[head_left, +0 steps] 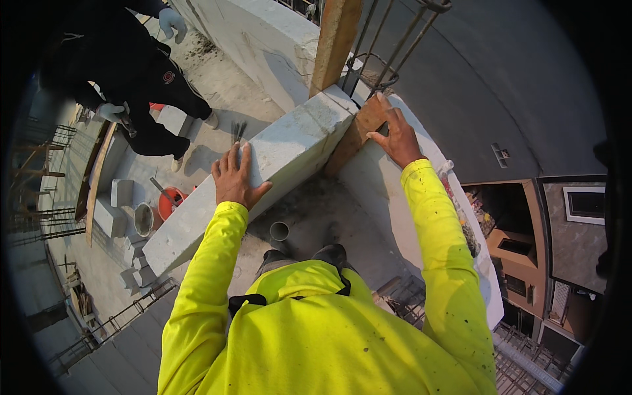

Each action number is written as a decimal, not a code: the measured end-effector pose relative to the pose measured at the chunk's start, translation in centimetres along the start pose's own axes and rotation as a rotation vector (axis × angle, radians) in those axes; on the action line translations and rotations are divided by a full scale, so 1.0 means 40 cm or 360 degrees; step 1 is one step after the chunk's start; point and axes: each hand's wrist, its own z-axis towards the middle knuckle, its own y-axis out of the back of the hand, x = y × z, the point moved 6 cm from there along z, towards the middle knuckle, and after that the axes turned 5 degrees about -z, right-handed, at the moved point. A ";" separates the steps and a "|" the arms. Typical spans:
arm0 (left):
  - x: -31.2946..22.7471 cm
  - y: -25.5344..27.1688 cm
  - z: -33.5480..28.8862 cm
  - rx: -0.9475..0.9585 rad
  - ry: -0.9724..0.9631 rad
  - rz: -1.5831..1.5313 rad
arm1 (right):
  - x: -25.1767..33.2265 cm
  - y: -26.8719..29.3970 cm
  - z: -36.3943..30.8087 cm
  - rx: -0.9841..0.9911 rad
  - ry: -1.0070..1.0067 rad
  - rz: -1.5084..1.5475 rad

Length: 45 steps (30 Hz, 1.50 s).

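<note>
My left hand (238, 176) lies flat with fingers spread on the top of a low wall of pale blocks (289, 141). A short, wide wooden board (355, 135) stands slanted at the inside corner where this wall meets another pale wall (380, 187). My right hand (399, 139) grips the upper edge of this board, thumb toward its near face and fingers along its top. Behind the board, an upright timber post (334, 46) and steel rebar (395, 49) rise from the corner.
Beyond the wall at left stands a co-worker (131, 79) in dark clothes and gloves, holding a tool. Buckets (170, 201) and loose blocks (110, 214) sit on that floor. A grey pipe (279, 231) sticks up by my feet. Past the right wall is a drop toward buildings (513, 247).
</note>
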 end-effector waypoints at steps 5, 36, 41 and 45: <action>0.001 -0.001 -0.001 0.0032 0.0019 0.0017 | 0.016 0.008 -0.009 -0.0041 -0.0110 -0.0070; 0.025 0.013 -0.007 0.0108 0.0020 -0.0301 | 0.044 -0.010 0.000 0.0165 -0.0309 -0.0197; 0.015 0.018 -0.005 0.0113 0.0042 -0.0205 | 0.054 0.002 0.002 0.0113 -0.0229 -0.0418; 0.005 0.018 -0.001 0.0126 0.0088 -0.0225 | 0.028 -0.006 -0.005 0.0238 -0.0510 -0.0173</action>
